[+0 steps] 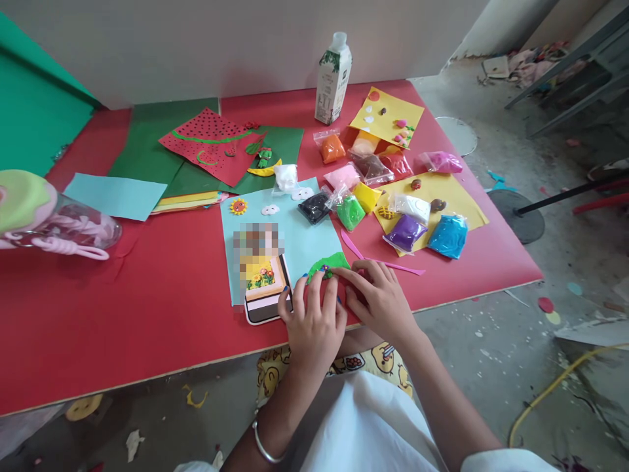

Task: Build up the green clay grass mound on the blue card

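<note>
Table (167,314): red-topped, extended across the frame.
Carton (331,85): stood upright at upper centre.
Orange packet (333,149): placed at upper centre, below the carton.
Green sheets (150,141): spread at upper left.
Cup (86,226): set at far left.
Blue sheet (307,237): laid flat at centre.
Yellow sheet (462,208): laid at right.
Pink tool (352,245): placed just right of centre.
</note>
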Demonstrator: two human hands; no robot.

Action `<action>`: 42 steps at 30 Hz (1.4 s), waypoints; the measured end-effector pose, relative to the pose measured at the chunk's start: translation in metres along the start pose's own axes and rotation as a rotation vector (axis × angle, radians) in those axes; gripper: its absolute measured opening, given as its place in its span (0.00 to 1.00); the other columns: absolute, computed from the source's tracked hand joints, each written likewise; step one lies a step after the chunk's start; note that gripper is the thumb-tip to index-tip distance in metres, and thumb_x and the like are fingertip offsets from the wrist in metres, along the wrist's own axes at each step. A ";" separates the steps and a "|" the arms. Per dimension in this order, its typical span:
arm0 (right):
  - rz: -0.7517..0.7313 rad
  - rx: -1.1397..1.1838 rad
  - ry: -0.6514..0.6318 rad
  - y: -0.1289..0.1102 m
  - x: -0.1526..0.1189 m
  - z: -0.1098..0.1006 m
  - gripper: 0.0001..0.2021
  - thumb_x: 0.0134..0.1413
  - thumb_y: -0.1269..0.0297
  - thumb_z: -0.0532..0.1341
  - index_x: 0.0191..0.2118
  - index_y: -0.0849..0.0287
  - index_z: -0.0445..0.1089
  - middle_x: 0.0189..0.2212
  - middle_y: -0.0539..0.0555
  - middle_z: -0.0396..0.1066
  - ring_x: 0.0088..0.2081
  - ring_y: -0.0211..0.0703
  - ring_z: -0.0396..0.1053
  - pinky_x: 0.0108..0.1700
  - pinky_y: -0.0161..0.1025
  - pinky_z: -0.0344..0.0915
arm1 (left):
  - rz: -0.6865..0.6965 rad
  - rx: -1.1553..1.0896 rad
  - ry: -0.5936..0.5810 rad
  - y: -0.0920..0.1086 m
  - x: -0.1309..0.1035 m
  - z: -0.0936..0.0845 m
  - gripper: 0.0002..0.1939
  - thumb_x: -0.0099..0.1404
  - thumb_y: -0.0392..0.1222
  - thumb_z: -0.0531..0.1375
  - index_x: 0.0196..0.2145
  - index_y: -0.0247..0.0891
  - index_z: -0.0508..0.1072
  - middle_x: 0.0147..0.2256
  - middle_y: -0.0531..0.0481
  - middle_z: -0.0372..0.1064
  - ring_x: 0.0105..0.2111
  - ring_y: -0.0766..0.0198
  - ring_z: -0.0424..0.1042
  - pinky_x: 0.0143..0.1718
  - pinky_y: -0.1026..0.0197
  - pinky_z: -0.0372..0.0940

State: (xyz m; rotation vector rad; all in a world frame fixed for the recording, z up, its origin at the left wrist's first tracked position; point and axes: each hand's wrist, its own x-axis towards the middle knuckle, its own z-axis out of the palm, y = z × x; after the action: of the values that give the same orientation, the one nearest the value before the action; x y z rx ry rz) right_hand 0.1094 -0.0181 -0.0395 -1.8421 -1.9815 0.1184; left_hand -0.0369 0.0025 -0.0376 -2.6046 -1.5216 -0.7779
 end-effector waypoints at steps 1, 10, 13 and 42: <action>0.004 0.001 -0.001 0.000 0.000 0.000 0.18 0.59 0.69 0.55 0.54 0.54 0.69 0.42 0.58 0.66 0.41 0.49 0.65 0.44 0.47 0.64 | 0.001 0.001 0.004 0.000 0.000 0.000 0.16 0.62 0.36 0.58 0.48 0.42 0.74 0.49 0.46 0.73 0.49 0.50 0.66 0.55 0.45 0.48; 0.067 0.104 0.195 0.009 -0.002 -0.013 0.14 0.60 0.72 0.54 0.50 0.56 0.69 0.40 0.58 0.68 0.41 0.47 0.69 0.43 0.43 0.68 | 0.022 0.004 0.010 -0.001 -0.001 -0.001 0.16 0.62 0.36 0.58 0.48 0.45 0.74 0.49 0.48 0.73 0.49 0.50 0.66 0.54 0.45 0.49; 0.209 -0.019 0.235 0.026 -0.006 -0.028 0.10 0.59 0.68 0.57 0.43 0.56 0.73 0.40 0.58 0.71 0.42 0.49 0.71 0.43 0.45 0.69 | 0.015 -0.011 0.032 -0.002 -0.002 0.001 0.17 0.61 0.35 0.58 0.48 0.44 0.74 0.48 0.48 0.74 0.49 0.51 0.66 0.55 0.46 0.49; 0.247 -0.061 -0.360 0.016 0.068 -0.028 0.11 0.52 0.74 0.54 0.43 0.61 0.60 0.32 0.58 0.72 0.34 0.52 0.72 0.31 0.40 0.59 | 0.035 -0.031 0.028 -0.003 -0.004 0.004 0.16 0.62 0.36 0.57 0.48 0.40 0.74 0.49 0.47 0.73 0.49 0.51 0.67 0.53 0.46 0.51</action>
State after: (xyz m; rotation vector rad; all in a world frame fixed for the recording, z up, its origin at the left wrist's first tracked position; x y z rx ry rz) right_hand 0.1326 0.0430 -0.0029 -2.2281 -1.9879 0.5011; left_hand -0.0397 0.0021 -0.0435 -2.6233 -1.4641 -0.8378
